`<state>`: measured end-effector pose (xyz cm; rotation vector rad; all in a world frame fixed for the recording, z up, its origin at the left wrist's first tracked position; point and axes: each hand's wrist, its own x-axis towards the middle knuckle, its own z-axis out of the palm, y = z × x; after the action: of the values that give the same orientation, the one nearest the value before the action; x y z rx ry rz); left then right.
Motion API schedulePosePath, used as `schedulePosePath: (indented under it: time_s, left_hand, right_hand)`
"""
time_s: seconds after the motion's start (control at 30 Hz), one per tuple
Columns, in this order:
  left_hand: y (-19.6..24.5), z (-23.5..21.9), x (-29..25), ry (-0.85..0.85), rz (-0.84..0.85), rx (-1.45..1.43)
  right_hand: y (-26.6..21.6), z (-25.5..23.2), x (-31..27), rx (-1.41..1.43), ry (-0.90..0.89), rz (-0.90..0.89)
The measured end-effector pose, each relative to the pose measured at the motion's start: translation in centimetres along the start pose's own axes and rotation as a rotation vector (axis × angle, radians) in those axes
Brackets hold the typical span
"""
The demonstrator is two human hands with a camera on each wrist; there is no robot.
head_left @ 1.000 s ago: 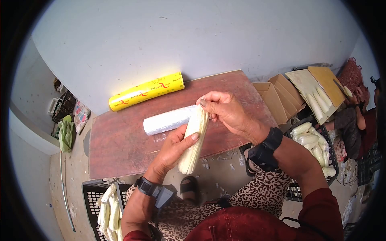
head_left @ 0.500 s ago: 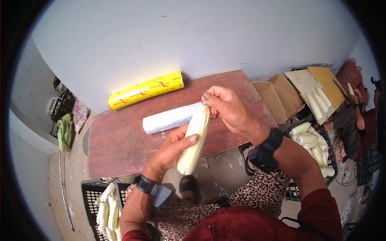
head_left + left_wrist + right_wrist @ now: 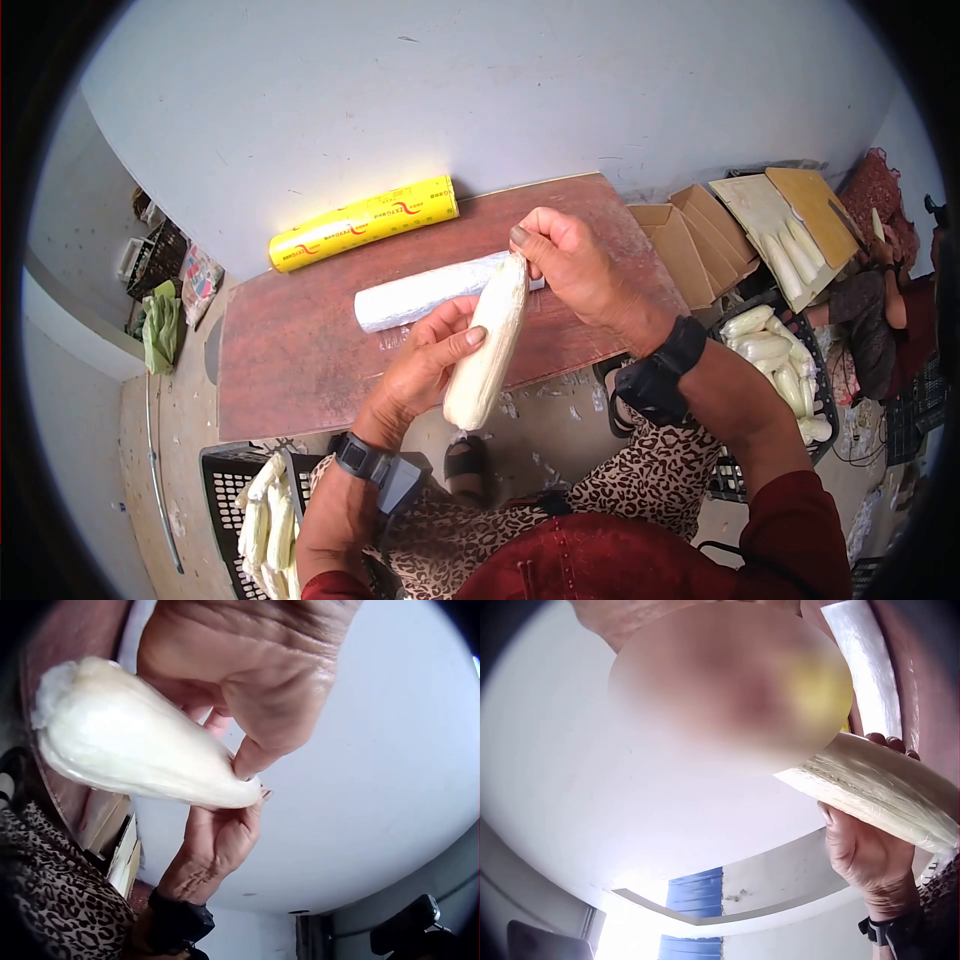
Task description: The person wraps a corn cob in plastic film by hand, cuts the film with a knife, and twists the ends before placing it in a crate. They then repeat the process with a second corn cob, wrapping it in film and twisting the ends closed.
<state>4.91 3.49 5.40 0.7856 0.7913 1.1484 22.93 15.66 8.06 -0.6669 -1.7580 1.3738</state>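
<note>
A pale, elongated, film-wrapped vegetable bundle (image 3: 487, 350) is held upright at a slant over the table's front edge. The left hand (image 3: 428, 362) grips its middle, thumb across the front. At its narrow top end, the right hand (image 3: 575, 268) pinches the tip between thumb and fingers. Behind it on the red-brown table (image 3: 290, 370) lies a roll of clear film (image 3: 430, 291). Close up in the left wrist view, the bundle (image 3: 127, 735) looks smooth under shiny film, with bunched film at its wide end. A blurred patch covers much of the right wrist view.
A yellow printed roll (image 3: 365, 223) lies at the table's back, by the wall. Black crates of pale bundles stand at lower left (image 3: 222, 490) and right (image 3: 826, 400). A cardboard box (image 3: 690, 245) sits right of the table. Another person (image 3: 870, 330) is at far right.
The bundle has turned about its length, showing a smoother, paler side. Its top end and the right hand have moved slightly up and right, and the left fingers have shifted on it.
</note>
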Motion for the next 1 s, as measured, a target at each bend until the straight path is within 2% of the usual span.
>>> schedulePosePath:
  time_s: [0.17,0.27,0.47,0.77,0.87,1.0]
  left_hand:
    - [0.3,-0.1,-0.2,-0.045,-0.113,0.08]
    - [-0.7,-0.6,0.1,-0.078,-0.055,0.116]
    - [-1.7,-1.5,1.0,-0.061,-0.024,-0.08]
    - [-0.6,-1.3,0.7,0.046,0.046,0.039]
    - [0.0,-0.3,0.4,0.076,0.005,0.108]
    - [-0.4,-0.6,0.3,-0.017,-0.039,0.213]
  right_hand:
    - [-0.3,0.2,-0.1,-0.142,0.004,-0.029]
    - [-1.4,0.7,-0.7,-0.192,-0.043,-0.035]
    - [-0.6,0.9,-0.5,-0.152,-0.064,-0.036]
    - [-0.8,0.7,-0.5,-0.152,-0.072,-0.042]
    - [-0.8,1.0,-0.8,-0.113,-0.088,-0.002]
    - [-0.2,1.5,-0.8,-0.246,-0.048,-0.092]
